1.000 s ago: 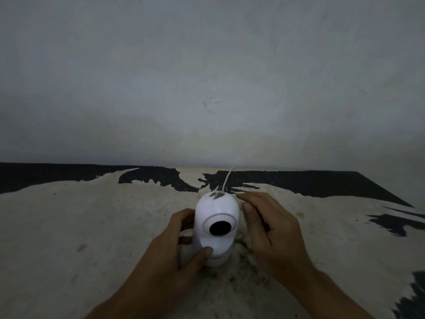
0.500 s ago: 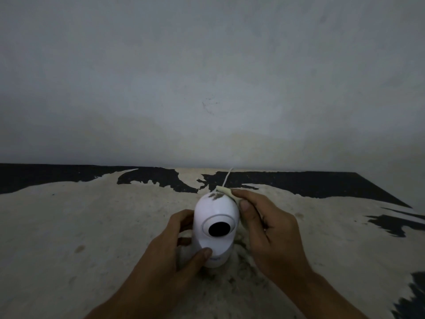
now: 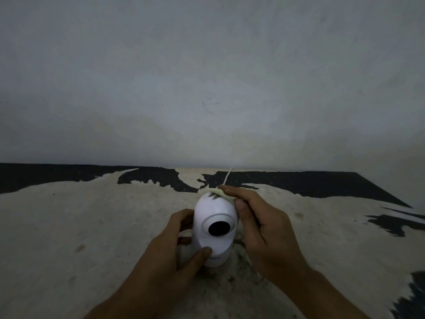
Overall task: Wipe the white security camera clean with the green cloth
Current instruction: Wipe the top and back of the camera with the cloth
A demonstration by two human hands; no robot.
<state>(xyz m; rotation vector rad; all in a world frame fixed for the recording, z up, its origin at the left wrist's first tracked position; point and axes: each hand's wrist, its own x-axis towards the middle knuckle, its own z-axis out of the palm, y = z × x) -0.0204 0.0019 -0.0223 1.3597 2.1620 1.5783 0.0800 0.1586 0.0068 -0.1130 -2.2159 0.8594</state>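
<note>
The white security camera (image 3: 215, 223) stands upright on a worn surface, its round black lens facing me. A dark smudge marks its top. My left hand (image 3: 171, 252) grips its base, thumb across the front and fingers around the left side. My right hand (image 3: 262, 229) presses against the camera's right side and pinches a pale green cloth (image 3: 218, 193), of which only a small fold shows, lying over the top right of the camera's dome. A thin white cable (image 3: 227, 178) runs from behind the camera toward the wall.
The surface (image 3: 92, 226) is pale and rough with peeled black patches (image 3: 299, 183) along its far edge and right side. A plain grey wall (image 3: 207, 77) rises right behind it.
My right hand has slid up along the camera's right side, and the cloth's fold has come into view over the top of the dome. My left hand keeps its grip.
</note>
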